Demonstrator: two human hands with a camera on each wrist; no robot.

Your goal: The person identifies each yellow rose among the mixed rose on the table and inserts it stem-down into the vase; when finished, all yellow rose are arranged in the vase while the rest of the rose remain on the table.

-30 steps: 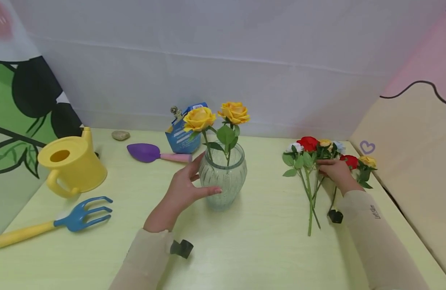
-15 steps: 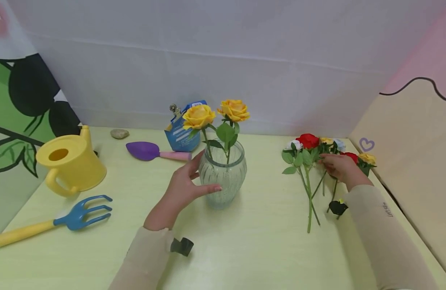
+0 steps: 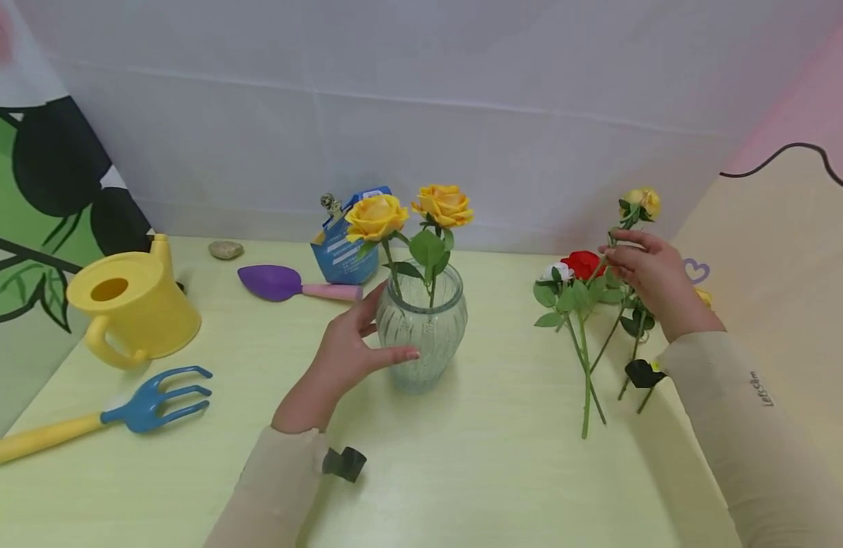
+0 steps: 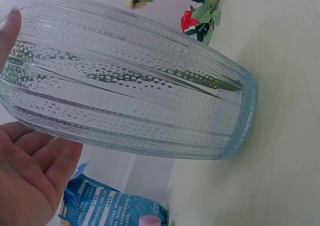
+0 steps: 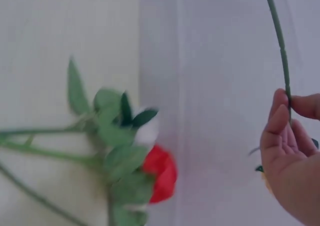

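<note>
Head view: yellow rose [image 3: 644, 202] above right fingers [image 3: 634, 238] pinching stem [image 5: 284, 61]; left fingers [image 3: 368, 308] hold glass vase [image 3: 431, 342]

Head cam: widest & farthest; looks fwd & down over table [image 3: 497, 464], w/ L hand [image 3: 356, 350] & R hand [image 3: 657, 285] in frame. L wrist cam: v. close, rolled approx. ¼ turn, facing across table past vase [image 4: 130, 86], shared w/ head view, as is blue bag [image 4: 112, 203]. R wrist cam: close, likewise rolled, facing R hand, stem [image 5: 281, 46] & backdrop [image 5: 220, 51]; shares red flower [image 5: 162, 173] w/ head view.

right wrist view, red rose [image 5: 161, 175] blurred, held stem [image 5: 280, 46] cropped above
</note>
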